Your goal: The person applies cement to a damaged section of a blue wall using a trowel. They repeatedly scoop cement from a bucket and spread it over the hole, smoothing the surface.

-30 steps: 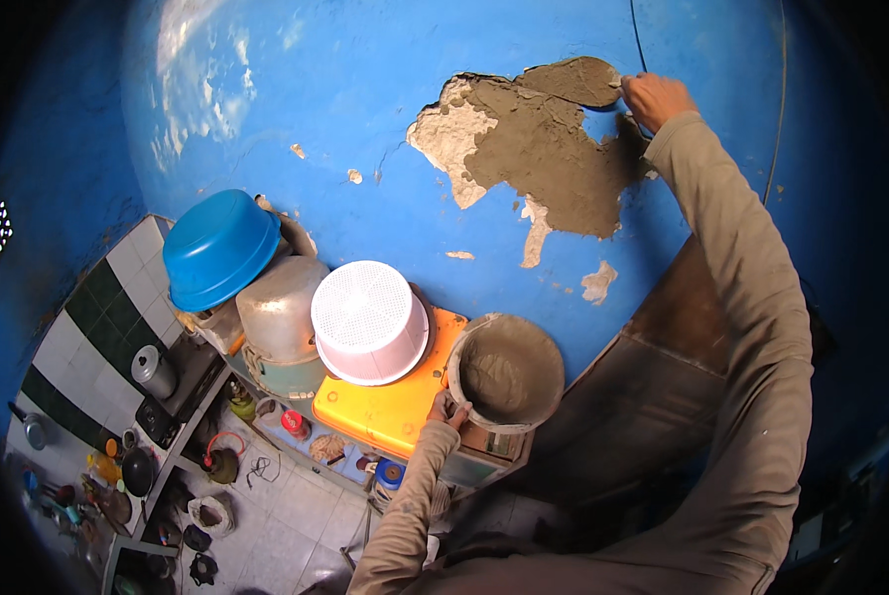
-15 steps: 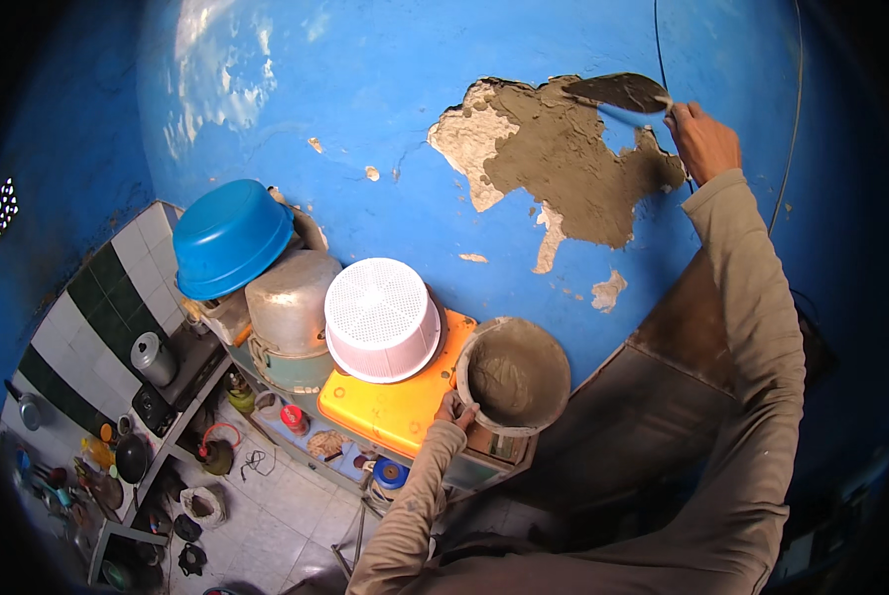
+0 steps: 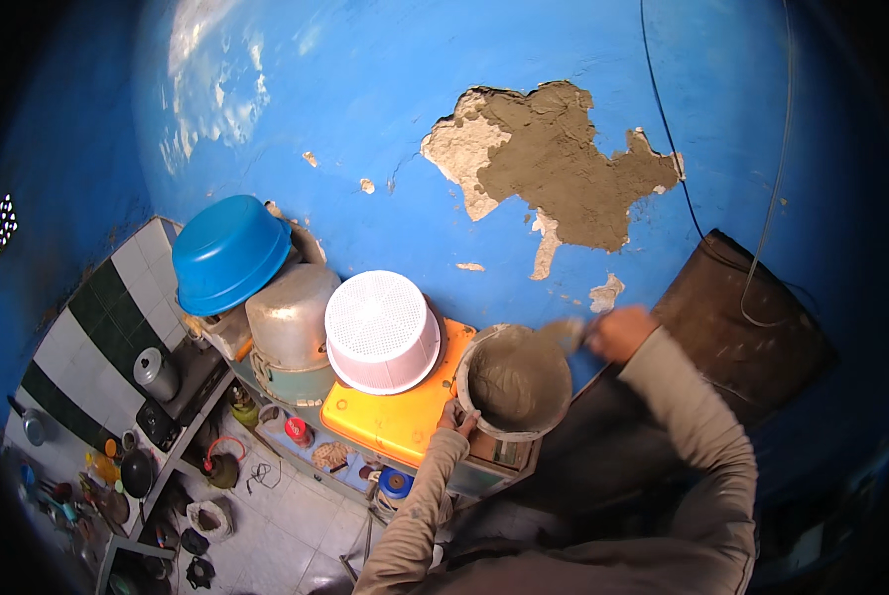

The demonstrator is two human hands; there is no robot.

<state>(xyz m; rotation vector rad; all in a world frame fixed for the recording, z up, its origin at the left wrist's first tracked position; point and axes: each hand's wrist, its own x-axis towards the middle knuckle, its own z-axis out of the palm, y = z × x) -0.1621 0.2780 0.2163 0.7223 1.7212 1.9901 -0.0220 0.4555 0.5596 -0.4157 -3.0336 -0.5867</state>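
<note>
Through the head camera, I see the left hand (image 3: 456,418) grasping the near-left rim of a bucket (image 3: 496,433) of wet mortar (image 3: 512,389), positioned just right of a yellow panel (image 3: 373,424). The right hand (image 3: 623,334), motion-blurred, is closed around a trowel (image 3: 562,335) whose blade is at the bucket's far-right rim. Beyond, a rough grey-brown patch (image 3: 554,164) spreads across the blue wall (image 3: 395,59). An upturned pink-and-white colander (image 3: 383,332) rests on the panel; a blue basin (image 3: 231,253) sits farther left. Any lettering on the red-lidded container (image 3: 298,430) is too small for me to read.
</note>
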